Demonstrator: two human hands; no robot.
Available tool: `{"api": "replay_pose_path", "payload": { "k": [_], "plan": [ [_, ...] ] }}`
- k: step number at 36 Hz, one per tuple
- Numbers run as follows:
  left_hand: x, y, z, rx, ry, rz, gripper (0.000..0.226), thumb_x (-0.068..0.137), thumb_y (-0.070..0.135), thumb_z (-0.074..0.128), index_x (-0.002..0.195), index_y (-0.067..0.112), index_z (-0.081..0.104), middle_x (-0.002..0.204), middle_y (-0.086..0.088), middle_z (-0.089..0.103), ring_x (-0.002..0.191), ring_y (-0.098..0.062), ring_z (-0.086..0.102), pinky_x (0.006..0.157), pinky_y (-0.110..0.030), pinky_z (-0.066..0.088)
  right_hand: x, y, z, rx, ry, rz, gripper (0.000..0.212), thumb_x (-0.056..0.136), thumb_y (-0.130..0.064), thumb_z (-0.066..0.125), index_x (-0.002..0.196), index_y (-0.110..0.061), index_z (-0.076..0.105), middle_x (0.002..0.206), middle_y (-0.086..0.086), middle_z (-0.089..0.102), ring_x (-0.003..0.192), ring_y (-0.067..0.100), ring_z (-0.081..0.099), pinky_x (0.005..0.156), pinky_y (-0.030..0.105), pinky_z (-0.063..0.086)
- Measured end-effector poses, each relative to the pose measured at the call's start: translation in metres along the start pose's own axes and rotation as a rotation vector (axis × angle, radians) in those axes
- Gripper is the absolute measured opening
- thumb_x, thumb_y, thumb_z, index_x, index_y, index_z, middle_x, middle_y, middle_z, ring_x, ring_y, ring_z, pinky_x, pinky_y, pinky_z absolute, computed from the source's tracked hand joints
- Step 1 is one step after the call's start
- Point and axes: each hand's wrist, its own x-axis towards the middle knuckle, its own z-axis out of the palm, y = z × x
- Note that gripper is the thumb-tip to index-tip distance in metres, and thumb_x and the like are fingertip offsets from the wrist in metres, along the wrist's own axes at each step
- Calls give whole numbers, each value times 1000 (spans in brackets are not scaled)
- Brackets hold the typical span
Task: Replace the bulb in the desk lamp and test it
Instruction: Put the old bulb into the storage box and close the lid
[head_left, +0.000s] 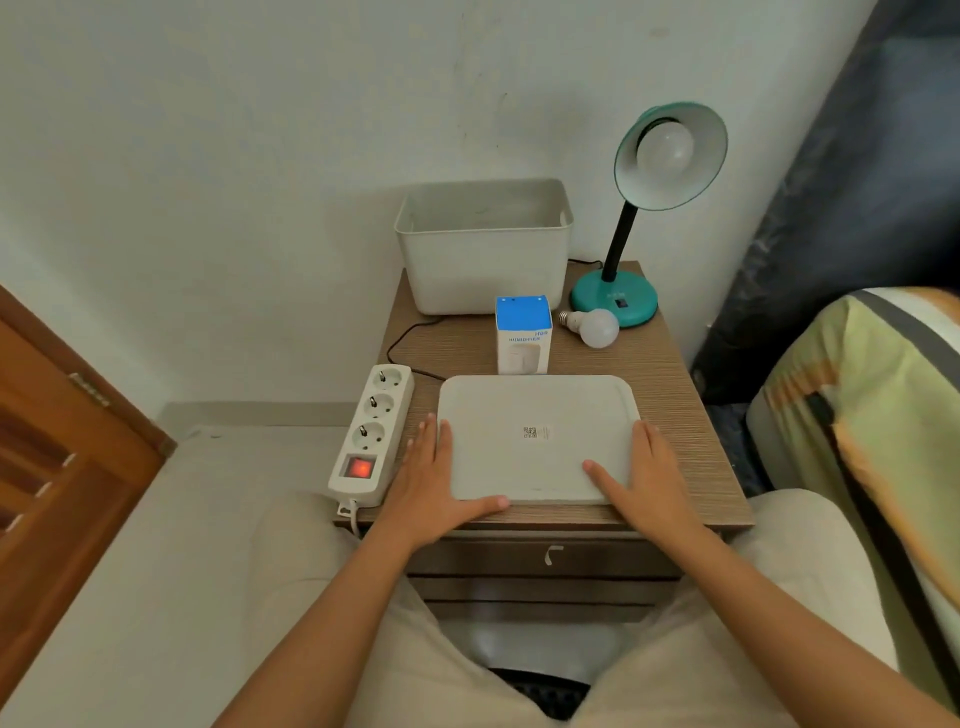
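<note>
A teal desk lamp (615, 301) stands at the back right of a wooden nightstand (670, 395), its shade tilted toward me with an unlit white bulb (667, 145) screwed in. A loose white bulb (595, 326) lies on the top beside the lamp base. A flat white lid (537, 436) rests at the front of the nightstand. My left hand (436, 478) lies along the lid's left edge and my right hand (644, 473) along its right edge, fingers spread, both touching it.
An empty white bin (483, 244) sits at the back by the wall. A blue and white humidifier box (522, 335) stands in the middle. A white power strip (371, 434) with its red switch lit lies at the left edge; a black cord runs behind. A bed is to the right.
</note>
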Motion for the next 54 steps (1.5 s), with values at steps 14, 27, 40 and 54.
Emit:
{"api": "replay_pose_path", "payload": {
  "k": [14, 27, 40, 54],
  "plan": [
    [26, 4, -16, -151, 98, 6, 112, 70, 78, 47, 149, 22, -10, 155, 6, -24, 144, -13, -17, 119, -43, 5, 26, -3, -8, 107, 18, 8, 81, 86, -45, 56, 146, -7, 17, 156, 12, 18, 143, 27, 19, 117, 41, 20],
    [170, 12, -141, -457, 479, -107, 106, 78, 63, 57, 149, 11, -1, 159, -4, -7, 146, -18, -2, 118, -39, 10, 148, -44, -44, 200, 112, -58, 57, 86, -20, 61, 136, -9, 36, 138, 11, 41, 125, 22, 40, 105, 31, 33],
    [240, 8, -158, -567, 431, -147, 112, 75, 60, 64, 149, 14, -6, 159, -5, 1, 145, -21, 7, 115, -38, 15, 194, -49, -23, 126, 89, -16, 56, 87, -22, 58, 135, -7, 35, 136, 14, 37, 124, 27, 37, 103, 36, 35],
    [237, 10, -158, -687, 464, -132, 110, 73, 53, 71, 150, 16, 1, 158, -4, 8, 144, -20, 12, 114, -37, 19, 173, -116, -95, 349, 507, -358, 55, 75, -17, 73, 124, -11, 49, 121, 8, 51, 106, 13, 46, 87, 17, 37]
  ]
}}
